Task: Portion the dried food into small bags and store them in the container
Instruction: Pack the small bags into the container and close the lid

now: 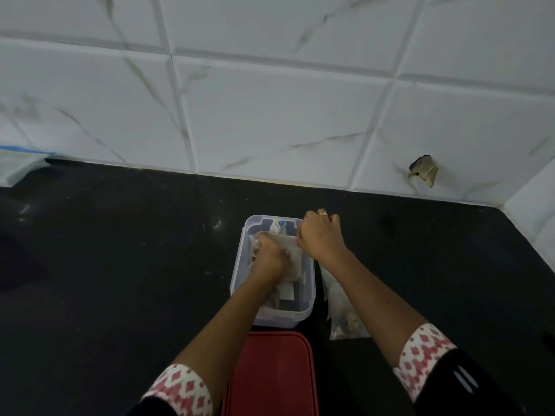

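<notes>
A black counter runs up to a wall of white marbled tiles, one tile chipped at the right. In the middle of the counter stands a clear tub, open, with its red lid lying just in front of it, nearer the person.

Both hands are at the tub. The left hand is down inside it, fingers curled tight around a small bag of dried food and pressing it in among what is already there. The right hand sits at the tub's far right rim, fingers closed on the top edge of that same bag, a ring showing on one finger. Something white with a blue patch pokes up at the tub's far end; I cannot tell what it is. A second bag with brown pieces in it lies flat on the counter just right of the tub, partly under the right forearm.

The tub looks light, and a hard push from the left hand could slide or tip it. Squeezing the bag that firmly might crush the food or pop it open. The right forearm could also drag the loose bag along as it pulls away.
</notes>
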{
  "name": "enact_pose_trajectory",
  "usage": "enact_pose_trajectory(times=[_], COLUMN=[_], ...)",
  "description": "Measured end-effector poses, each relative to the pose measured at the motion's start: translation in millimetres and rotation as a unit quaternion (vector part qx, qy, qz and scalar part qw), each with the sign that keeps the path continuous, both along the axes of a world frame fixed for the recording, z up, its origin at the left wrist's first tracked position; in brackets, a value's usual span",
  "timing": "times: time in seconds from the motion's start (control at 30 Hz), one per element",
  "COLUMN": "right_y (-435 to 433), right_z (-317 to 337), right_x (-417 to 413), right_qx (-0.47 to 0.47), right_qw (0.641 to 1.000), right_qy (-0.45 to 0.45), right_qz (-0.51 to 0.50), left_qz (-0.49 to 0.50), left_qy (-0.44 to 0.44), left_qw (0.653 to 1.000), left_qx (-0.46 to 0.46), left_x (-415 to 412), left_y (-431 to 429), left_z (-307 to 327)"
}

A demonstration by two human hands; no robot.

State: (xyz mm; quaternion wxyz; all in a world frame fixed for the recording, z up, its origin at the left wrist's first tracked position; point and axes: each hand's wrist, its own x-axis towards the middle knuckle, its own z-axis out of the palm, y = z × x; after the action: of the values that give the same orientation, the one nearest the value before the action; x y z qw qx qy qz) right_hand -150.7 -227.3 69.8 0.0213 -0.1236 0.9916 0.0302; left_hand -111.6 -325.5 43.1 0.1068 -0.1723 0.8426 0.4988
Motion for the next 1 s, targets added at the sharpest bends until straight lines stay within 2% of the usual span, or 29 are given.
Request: enact_pose_trajectory(times=[0.1, 0.2, 0.27, 0.3, 0.37, 0.4, 0.47, 0.57, 0.63, 0.7, 0.8, 0.9, 1.0], right_y=[7.6, 30.1, 51.7, 63.1, 84.5, 92.6, 102.9, 107.9, 107.9, 106.6, 104.9, 104.2, 103.3], right_z=[-1.2, 8.3, 11.6, 9.5, -3.1, -12.8, -32.0, -53.0, -58.3, -58.5, -56.4, -52.3, -50.9], right_x=[2.1, 15.0, 32.0, 42.0, 63.4, 74.1, 95.2, 118.7, 127.4, 131.5, 131.5, 125.6, 114.0], right_qx=[-0.097, -0.318, -0.425, -0.455, -0.495, -0.515, -0.559, -0.616, -0.629, -0.627, -0.622, -0.624, -0.629], right_qw=[0.995, 0.947, 0.901, 0.883, 0.849, 0.827, 0.771, 0.698, 0.688, 0.693, 0.703, 0.707, 0.699], right_qy=[0.005, 0.017, 0.03, 0.031, 0.021, 0.008, -0.033, -0.097, -0.112, -0.108, -0.088, -0.079, -0.065], right_qz=[-0.003, -0.042, -0.083, -0.11, -0.181, -0.223, -0.302, -0.351, -0.345, -0.34, -0.334, -0.322, -0.333], left_qz=[0.013, 0.057, 0.084, 0.078, 0.008, -0.04, -0.103, -0.058, -0.016, 0.02, 0.065, 0.076, 0.087], left_qy=[-0.011, 0.003, 0.113, 0.191, 0.286, 0.294, 0.251, 0.164, 0.137, 0.129, 0.157, 0.179, 0.15], left_qw=[1.0, 0.998, 0.985, 0.974, 0.958, 0.955, 0.961, 0.984, 0.99, 0.991, 0.983, 0.978, 0.982], left_qx=[-0.006, -0.03, -0.096, -0.095, -0.027, 0.012, 0.049, 0.05, 0.037, 0.035, 0.071, 0.082, 0.073], left_x=[-3.4, 7.8, 28.6, 40.7, 69.2, 82.2, 102.3, 115.0, 114.7, 110.5, 104.4, 95.5, 79.1], left_y=[1.3, 6.7, 18.2, 27.2, 48.9, 59.8, 79.3, 101.0, 106.4, 107.2, 106.8, 106.2, 110.3], left_z=[1.5, 9.5, 20.2, 24.0, 30.9, 28.7, 15.7, -12.4, -24.6, -32.2, -34.4, -25.3, -19.5])
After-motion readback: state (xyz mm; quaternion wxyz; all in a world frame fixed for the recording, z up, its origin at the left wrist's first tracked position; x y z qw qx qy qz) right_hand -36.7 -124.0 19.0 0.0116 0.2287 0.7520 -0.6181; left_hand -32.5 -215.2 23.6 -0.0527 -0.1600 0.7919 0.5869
